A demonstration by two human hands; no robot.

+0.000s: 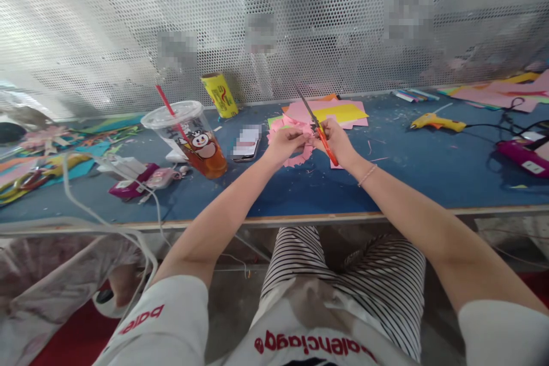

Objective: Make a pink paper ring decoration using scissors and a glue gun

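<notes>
Between my hands, at the middle of the blue table, is a ring of ruffled pink paper (295,159). My left hand (285,144) pinches the paper from the left side, fingers closed. My right hand (333,140) is closed around a pair of scissors (328,146) with orange-red handles, its blades pointing up and away to the left. The right fingertips meet the left ones at the pink paper, and exactly which part they touch is too small to tell. Behind the hands lie pink and yellow paper sheets (343,112).
To the left stand a plastic drink cup (201,143) with a red straw, a phone (247,142) and a yellow can (220,95). A yellow glue gun (438,122) with a cord lies at the right. White cables (107,220) hang over the table's front edge; another person sits at the lower left.
</notes>
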